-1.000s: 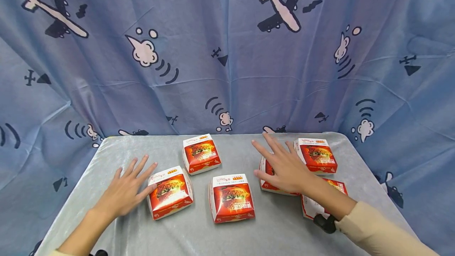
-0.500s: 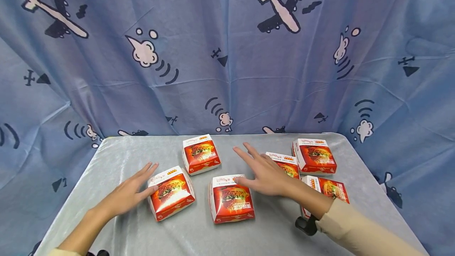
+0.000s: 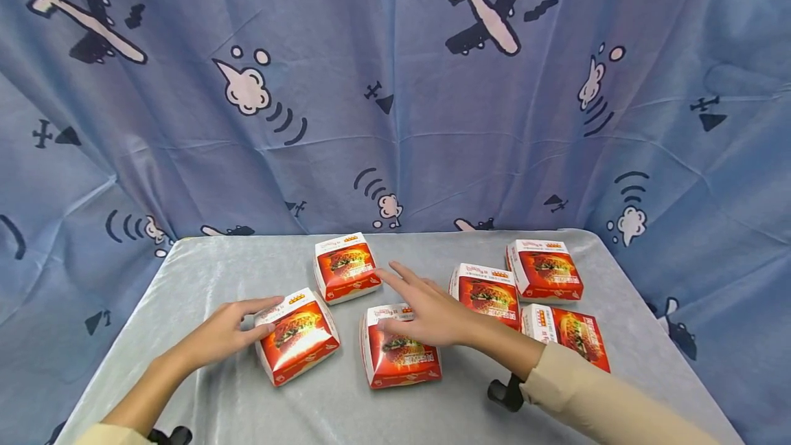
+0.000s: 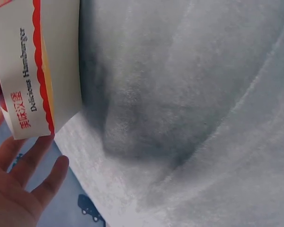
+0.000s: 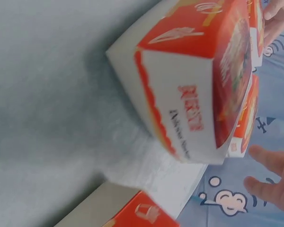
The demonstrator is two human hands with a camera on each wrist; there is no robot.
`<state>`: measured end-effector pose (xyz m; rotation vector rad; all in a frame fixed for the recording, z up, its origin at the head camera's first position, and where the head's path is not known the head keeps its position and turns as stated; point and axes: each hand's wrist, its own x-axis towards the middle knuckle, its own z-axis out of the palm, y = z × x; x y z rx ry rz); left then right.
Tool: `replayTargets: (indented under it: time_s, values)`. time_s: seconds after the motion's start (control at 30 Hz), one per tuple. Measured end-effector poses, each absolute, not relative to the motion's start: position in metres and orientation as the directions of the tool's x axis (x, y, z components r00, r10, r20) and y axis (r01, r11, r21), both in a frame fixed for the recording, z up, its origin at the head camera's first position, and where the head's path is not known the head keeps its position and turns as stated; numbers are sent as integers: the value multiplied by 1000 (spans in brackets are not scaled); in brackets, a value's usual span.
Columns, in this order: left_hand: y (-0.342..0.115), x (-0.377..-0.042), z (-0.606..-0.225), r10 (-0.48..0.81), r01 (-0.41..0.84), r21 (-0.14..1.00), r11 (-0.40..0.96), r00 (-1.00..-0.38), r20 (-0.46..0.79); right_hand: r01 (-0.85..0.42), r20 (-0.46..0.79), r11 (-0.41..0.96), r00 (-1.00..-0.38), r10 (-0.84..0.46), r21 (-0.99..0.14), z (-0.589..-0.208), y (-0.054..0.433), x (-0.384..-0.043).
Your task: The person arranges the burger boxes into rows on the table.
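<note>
Several red and white hamburger boxes, each with a burger picture on its lid, are spread over the table. My left hand (image 3: 216,338) is at the left box (image 3: 298,342), its thumb and index finger overlapping the lid's left edge. Seen from the left wrist, loosely spread fingers (image 4: 31,161) lie along one end of this box (image 4: 28,71). My right hand (image 3: 426,311) reaches over the middle box (image 3: 404,362), fingers extended left and partly hiding its lid. Its fingertips overlap the right edge of the back box (image 3: 347,263). In the right wrist view these fingers (image 5: 270,163) hold nothing.
Three more boxes stand together at the right: one near my right forearm (image 3: 485,294), a far one (image 3: 550,273) and a near one (image 3: 583,335). A grey cloth covers the table (image 3: 278,414). Behind it hangs a blue curtain (image 3: 321,184) printed with planes.
My right hand has moved left from the right-hand boxes to over the middle box, uncovering them. The left hand has turned and drawn its fingers in toward the left box, which has shifted slightly.
</note>
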<state>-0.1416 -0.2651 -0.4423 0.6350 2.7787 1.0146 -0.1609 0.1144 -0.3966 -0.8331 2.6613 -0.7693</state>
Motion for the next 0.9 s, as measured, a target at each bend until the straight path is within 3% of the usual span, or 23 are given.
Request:
replayTargets:
  time_s: [0.27,0.9]
  values:
    - [-261,-146,-441,449,347,661,665,-893,17,-531,-38,659,-763,-645,-533,-399,98,-161]
    - [-245,-150,-433,542,380,689,618,-840,-23,-606,-95,630,-680,-727,-486,-406,65,-155]
